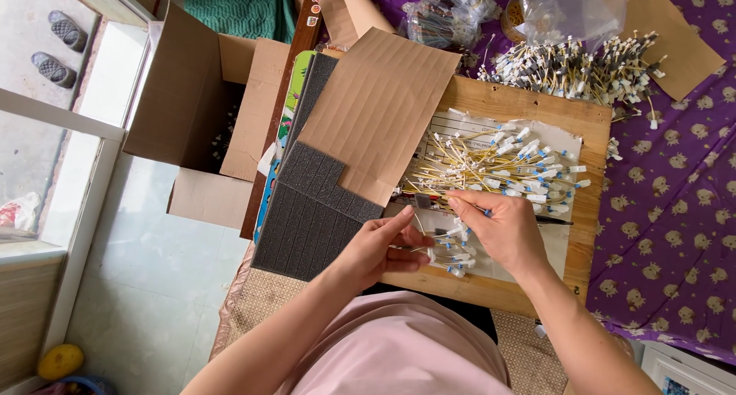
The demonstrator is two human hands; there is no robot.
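Head view, looking straight down. Left hand (pixel 377 249) at centre frame, fingers closed on a small bunch of thin yellow wires with white plugs (pixel 452 255). Right hand (pixel 502 226) just beside it, fingertips pinching into the near edge of the loose wire pile (pixel 498 169); can't tell which single wire it has. Pile lies on a sheet of paper (pixel 460 126) on the wooden worktop (pixel 529 103), right of centre. Second heap of wires (pixel 575 69) at upper right, on the purple cloth (pixel 675 195). Dark foam pad (pixel 307 226) and a corrugated cardboard sheet (pixel 376 103) sit left of the hands. Open cardboard box (pixel 192 103) at upper left, on the floor.
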